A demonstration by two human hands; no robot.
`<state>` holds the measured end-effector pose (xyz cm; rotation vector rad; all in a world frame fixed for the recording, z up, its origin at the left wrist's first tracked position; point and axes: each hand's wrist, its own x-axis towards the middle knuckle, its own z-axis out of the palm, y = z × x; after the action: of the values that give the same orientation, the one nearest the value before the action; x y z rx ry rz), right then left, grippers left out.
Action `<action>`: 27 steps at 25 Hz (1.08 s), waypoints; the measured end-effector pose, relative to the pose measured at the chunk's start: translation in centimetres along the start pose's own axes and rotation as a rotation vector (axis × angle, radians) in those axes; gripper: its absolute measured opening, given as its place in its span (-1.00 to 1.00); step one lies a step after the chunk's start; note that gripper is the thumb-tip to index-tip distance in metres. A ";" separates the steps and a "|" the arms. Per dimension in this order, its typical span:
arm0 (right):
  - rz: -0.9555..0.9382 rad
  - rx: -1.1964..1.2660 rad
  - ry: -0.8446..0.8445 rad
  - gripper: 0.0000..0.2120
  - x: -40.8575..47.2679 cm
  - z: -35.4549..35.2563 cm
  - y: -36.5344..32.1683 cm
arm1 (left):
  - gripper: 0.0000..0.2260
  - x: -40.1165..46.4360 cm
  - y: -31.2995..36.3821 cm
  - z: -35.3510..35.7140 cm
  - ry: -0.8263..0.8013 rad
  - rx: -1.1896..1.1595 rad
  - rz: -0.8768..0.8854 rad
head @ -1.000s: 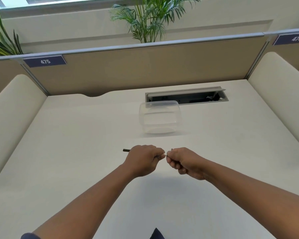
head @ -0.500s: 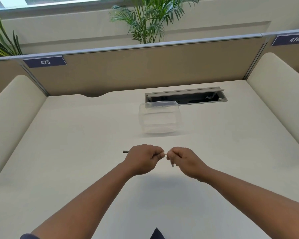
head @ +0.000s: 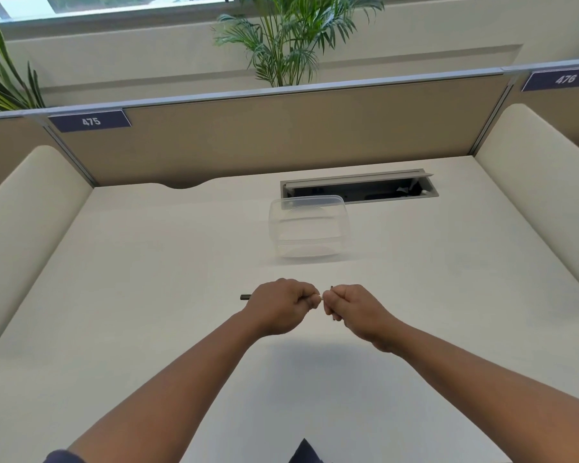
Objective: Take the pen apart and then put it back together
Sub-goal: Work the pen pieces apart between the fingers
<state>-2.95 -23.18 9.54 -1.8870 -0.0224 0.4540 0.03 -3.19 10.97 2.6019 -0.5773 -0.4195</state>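
Observation:
My left hand (head: pixel 281 304) is closed around a dark pen (head: pixel 245 297), whose dark end sticks out to the left of the fist. A pale tip of the pen shows between the two fists at the thumbs. My right hand (head: pixel 351 307) is closed on a small dark pen part (head: pixel 331 288) that pokes out above and below the fingers. Both hands hover just over the white desk (head: pixel 131 295), knuckles almost touching. Most of the pen is hidden inside the fists.
A clear plastic container (head: pixel 308 225) stands on the desk beyond my hands. Behind it is an open cable tray (head: pixel 358 188) in the desk. Tan partitions and padded side dividers (head: pixel 24 208) bound the desk; plants stand behind.
My right hand has turned at the wrist and closed in on the left fist again; the small dark part now shows above its fingers. The left hand has stayed in place.

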 end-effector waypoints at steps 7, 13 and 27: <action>-0.425 -0.461 0.117 -0.78 -0.4 -0.3 1.8 | -0.77 -0.5 0.2 -0.2 -0.039 -0.010 0.021; 0.285 0.352 -0.179 -0.63 -0.5 -0.8 0.0 | -0.73 -0.7 0.3 0.5 0.138 0.175 0.154; -0.361 -0.531 0.150 -0.74 -1.5 -0.2 0.8 | -0.75 -0.2 0.1 -0.6 -0.180 -0.184 -0.037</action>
<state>-4.42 -24.02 9.34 -2.3689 -0.4123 0.0532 0.09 -3.00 11.52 2.4172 -0.5229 -0.6908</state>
